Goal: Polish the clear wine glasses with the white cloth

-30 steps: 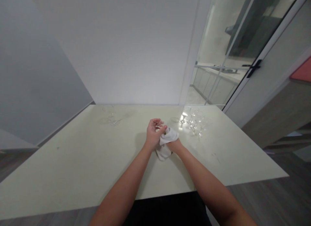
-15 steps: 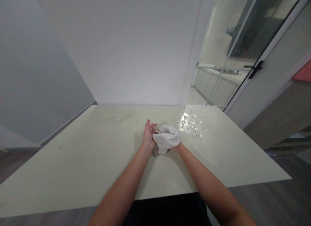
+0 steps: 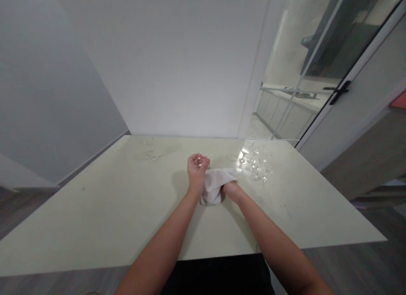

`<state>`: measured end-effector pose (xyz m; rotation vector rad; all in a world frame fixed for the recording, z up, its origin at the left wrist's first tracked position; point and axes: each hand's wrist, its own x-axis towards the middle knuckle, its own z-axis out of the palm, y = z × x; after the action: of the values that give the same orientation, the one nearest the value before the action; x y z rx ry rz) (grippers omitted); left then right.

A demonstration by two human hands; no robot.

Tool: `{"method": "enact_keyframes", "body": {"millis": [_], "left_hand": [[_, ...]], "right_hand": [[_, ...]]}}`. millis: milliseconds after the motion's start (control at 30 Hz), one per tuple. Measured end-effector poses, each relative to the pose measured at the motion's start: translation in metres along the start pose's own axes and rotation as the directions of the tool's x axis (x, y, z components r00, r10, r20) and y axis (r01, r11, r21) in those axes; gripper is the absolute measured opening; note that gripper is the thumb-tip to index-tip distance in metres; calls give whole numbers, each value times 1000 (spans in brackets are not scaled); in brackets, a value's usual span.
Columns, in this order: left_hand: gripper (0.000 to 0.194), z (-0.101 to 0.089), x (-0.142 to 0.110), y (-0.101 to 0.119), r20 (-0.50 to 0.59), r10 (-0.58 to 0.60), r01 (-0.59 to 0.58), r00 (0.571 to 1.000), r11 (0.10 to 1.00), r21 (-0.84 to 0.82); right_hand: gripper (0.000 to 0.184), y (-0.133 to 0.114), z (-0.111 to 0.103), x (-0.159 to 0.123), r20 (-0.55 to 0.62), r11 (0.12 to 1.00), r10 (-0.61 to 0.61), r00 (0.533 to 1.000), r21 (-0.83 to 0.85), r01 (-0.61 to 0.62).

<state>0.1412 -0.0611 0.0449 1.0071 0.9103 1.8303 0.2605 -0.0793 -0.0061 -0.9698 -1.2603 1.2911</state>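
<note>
My left hand point(image 3: 197, 167) is closed around a clear glass point(image 3: 200, 160), of which only a shiny part shows between the fingers. Against that hand's right side lies a white cloth point(image 3: 218, 178), bunched and hanging down toward the tabletop. My right hand point(image 3: 231, 189) grips the cloth from the right, its fingers mostly covered by the fabric. How much of the glass the cloth covers I cannot make out. Both hands are over the middle of the pale table point(image 3: 120, 214).
Several clear stemmed glasses point(image 3: 258, 161) stand together at the back right of the table. Another clear glass point(image 3: 151, 150) is at the back left, faint against the surface. A white wall point(image 3: 177, 75) rises behind the table, with a glass door point(image 3: 285, 96) at the right.
My left hand has turned and its fingers have curled closed around the glass. The cloth has shifted from a rounded bundle to a flatter, hanging fold. The view has turned slightly.
</note>
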Motion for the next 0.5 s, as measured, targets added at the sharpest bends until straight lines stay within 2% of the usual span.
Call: {"method": "enact_keyframes", "body": {"millis": [100, 200, 333, 400, 500], "left_hand": [[55, 1, -8, 5, 169, 155, -179, 973, 974, 137], [56, 1, -12, 9, 263, 207, -260, 942, 947, 188], [55, -1, -5, 5, 181, 204, -232, 962, 962, 147], [52, -3, 0, 0, 138, 171, -185, 976, 978, 94], [50, -5, 5, -5, 124, 136, -142, 983, 989, 43]], "right_hand": [[29, -4, 5, -1, -18, 983, 145, 989, 114, -142], [28, -11, 1, -3, -67, 994, 97, 993, 49, -94], [24, -11, -11, -4, -169, 980, -56, 984, -197, 22], [25, -8, -13, -4, -189, 973, -50, 981, -232, 5], [26, -6, -9, -6, -127, 983, 0, 992, -184, -24]]}}
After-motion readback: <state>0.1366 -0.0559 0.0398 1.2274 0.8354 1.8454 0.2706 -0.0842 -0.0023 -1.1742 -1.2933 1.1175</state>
